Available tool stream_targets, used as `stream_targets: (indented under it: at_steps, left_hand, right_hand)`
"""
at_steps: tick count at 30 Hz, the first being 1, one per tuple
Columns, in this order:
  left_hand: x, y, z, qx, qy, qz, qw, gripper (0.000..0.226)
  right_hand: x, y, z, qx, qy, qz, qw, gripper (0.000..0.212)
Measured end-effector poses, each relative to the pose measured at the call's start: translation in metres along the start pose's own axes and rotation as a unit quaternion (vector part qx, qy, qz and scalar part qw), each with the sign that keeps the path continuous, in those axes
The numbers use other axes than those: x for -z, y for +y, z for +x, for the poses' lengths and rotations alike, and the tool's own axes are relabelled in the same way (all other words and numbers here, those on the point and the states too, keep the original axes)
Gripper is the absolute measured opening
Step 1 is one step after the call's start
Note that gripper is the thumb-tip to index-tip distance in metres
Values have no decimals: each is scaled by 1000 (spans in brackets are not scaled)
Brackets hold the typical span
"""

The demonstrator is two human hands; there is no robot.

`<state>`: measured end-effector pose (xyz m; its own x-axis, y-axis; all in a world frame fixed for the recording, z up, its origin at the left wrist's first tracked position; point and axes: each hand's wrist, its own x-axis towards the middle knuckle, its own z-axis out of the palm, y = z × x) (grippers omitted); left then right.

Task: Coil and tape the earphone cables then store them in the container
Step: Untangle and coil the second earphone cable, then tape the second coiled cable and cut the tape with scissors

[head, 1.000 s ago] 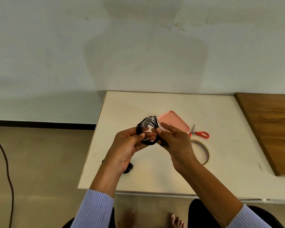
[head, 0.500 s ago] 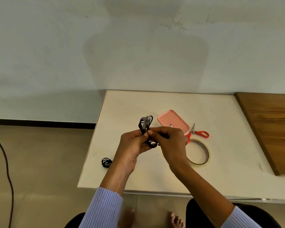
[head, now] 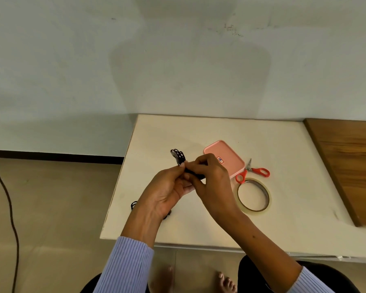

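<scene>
Both hands, left hand (head: pixel 167 191) and right hand (head: pixel 211 182), pinch the coiled black earphone cable (head: pixel 179 157) with curled fingers above the white surface (head: pixel 283 218), left of the closed pink container (head: pixel 230 159), scissors (head: pixel 254 171) and tape roll (head: pixel 253 197).

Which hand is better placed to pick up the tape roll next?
Right. The right hand is next to the tape roll; the left hand is farther away and can hold the coil alone.

Left hand (head: pixel 167 191) and right hand (head: pixel 211 182) meet above the table, curled fingers (head: pixel 183 166) pinching together, forearms angled inward.
</scene>
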<state>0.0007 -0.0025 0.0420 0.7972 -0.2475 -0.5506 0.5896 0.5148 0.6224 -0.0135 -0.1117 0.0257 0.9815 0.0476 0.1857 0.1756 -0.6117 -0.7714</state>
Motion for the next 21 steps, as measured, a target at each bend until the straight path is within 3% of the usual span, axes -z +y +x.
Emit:
stream_targets:
  at_steps: [6, 14, 21]
  left_hand:
    - [-1, -9, 5, -35, 18, -54, 998, 19]
    - [-5, -19, 10, -84, 76, -30, 993, 18]
    - [-10, -17, 7, -73, 145, -58, 985, 15]
  right_hand:
    - [3, 4, 6, -11, 24, 14, 1000, 26]
    - [6, 3, 4, -10, 33, 9, 999, 21]
    - [3, 2, -5, 3, 46, 6, 999, 14]
